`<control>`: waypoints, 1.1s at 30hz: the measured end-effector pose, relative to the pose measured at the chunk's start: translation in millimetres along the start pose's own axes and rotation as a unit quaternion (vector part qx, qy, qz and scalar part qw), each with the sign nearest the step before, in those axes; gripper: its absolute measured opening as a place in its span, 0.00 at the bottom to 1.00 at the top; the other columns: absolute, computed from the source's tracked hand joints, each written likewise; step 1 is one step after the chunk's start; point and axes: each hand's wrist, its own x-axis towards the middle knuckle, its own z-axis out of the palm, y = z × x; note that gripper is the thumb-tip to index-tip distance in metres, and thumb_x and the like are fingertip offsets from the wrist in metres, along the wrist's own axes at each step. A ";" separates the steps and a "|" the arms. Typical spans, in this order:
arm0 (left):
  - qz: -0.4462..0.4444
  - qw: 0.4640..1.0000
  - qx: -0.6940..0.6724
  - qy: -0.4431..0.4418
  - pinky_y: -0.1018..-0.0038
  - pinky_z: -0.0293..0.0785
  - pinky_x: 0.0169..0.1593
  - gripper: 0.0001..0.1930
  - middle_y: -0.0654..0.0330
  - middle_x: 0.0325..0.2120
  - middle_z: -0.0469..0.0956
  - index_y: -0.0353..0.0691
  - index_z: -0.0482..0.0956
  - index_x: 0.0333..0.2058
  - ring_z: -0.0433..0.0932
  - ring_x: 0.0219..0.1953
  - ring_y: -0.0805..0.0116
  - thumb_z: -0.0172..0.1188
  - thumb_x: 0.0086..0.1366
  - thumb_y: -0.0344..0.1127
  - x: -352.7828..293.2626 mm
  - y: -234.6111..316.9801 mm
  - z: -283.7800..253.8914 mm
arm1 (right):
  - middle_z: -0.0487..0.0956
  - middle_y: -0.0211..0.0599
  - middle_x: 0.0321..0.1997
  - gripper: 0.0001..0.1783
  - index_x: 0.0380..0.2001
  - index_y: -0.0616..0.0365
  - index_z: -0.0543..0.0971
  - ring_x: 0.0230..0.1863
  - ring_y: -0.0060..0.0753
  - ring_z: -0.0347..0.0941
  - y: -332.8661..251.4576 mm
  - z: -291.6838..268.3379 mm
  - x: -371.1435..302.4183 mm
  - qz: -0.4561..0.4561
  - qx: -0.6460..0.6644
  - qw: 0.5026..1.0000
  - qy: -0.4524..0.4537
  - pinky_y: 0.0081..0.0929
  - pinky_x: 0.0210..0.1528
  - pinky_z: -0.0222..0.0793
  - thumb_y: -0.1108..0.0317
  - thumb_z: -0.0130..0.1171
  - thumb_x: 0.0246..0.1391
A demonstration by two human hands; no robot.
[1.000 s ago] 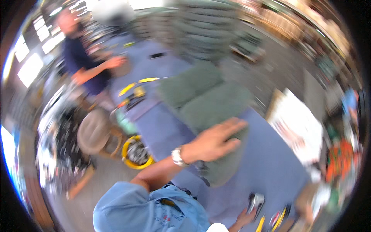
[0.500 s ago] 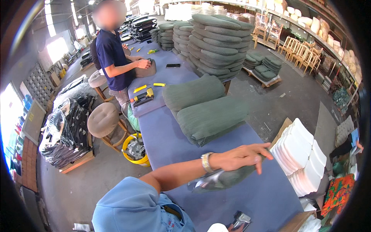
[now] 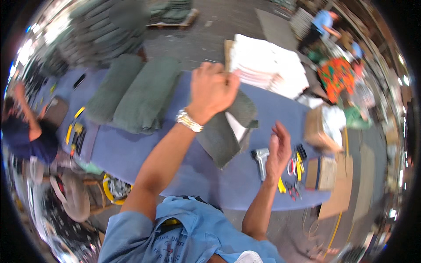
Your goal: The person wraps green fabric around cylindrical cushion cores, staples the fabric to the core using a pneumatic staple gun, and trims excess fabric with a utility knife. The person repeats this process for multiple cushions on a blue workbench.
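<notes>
My left hand, with a metal-banded watch at the wrist, is over the far edge of a green fabric piece on the table. Its fingers curl down, and a bit of the fabric shows beside the thumb. Through a gap in the fabric a white layer shows. To the right, my right hand is raised with its fingers stretched out, holding nothing. Beside it lies a silver staple gun. Two green padded pieces lie side by side to the left.
White foam sheets are stacked beyond the blue table. Scissors, pliers and yellow cutters lie at the right, near cardboard boxes. A co-worker stands at the far left, and a yellow bucket is below the table edge.
The view has swung to the right. My right hand has come into view beside the staple gun. The green fabric, bunched under my left hand before, now lies more spread out.
</notes>
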 end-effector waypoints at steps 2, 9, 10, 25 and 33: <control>-0.008 1.000 0.005 -0.012 0.56 0.66 0.42 0.24 0.61 0.29 0.81 0.40 0.84 0.21 0.76 0.38 0.56 0.54 0.73 0.48 -4.1 3.9 -19.8 | 0.75 0.47 0.65 0.27 0.62 0.61 0.75 0.64 0.42 0.72 -43.6 17.4 3.6 -0.068 -0.012 0.998 -0.013 0.37 0.67 0.67 0.65 0.65 0.61; 0.011 0.999 0.045 0.020 0.60 0.62 0.40 0.23 0.65 0.24 0.78 0.43 0.84 0.20 0.73 0.34 0.60 0.56 0.72 0.48 -33.7 -0.9 -57.8 | 0.79 0.47 0.60 0.34 0.60 0.60 0.77 0.58 0.45 0.77 -96.0 99.0 -5.7 -0.098 -0.127 0.986 -0.041 0.39 0.63 0.71 0.62 0.75 0.51; 0.018 0.999 0.038 0.006 0.61 0.62 0.40 0.21 0.65 0.24 0.78 0.43 0.85 0.23 0.73 0.33 0.60 0.57 0.72 0.49 -38.0 -0.2 -65.8 | 0.83 0.44 0.52 0.30 0.55 0.61 0.79 0.53 0.41 0.79 -89.6 103.2 -5.2 -0.078 -0.110 0.991 -0.024 0.35 0.59 0.73 0.60 0.75 0.51; -0.326 0.744 -0.532 -0.239 0.66 0.75 0.61 0.39 0.51 0.52 0.83 0.33 0.75 0.60 0.81 0.55 0.63 0.82 0.53 0.43 -212.3 -79.6 -21.8 | 0.79 0.34 0.32 0.30 0.34 0.66 0.82 0.38 0.27 0.70 -28.3 83.8 46.6 -0.030 -0.024 0.998 0.048 0.29 0.47 0.66 0.50 0.43 0.75; -0.337 0.802 -0.461 -0.175 0.65 0.78 0.57 0.40 0.52 0.48 0.84 0.32 0.77 0.57 0.83 0.51 0.63 0.83 0.50 0.47 -186.9 -43.9 -37.9 | 0.79 0.37 0.32 0.34 0.33 0.67 0.82 0.38 0.32 0.71 -38.5 95.0 52.8 -0.001 -0.086 0.992 0.094 0.33 0.47 0.66 0.47 0.39 0.76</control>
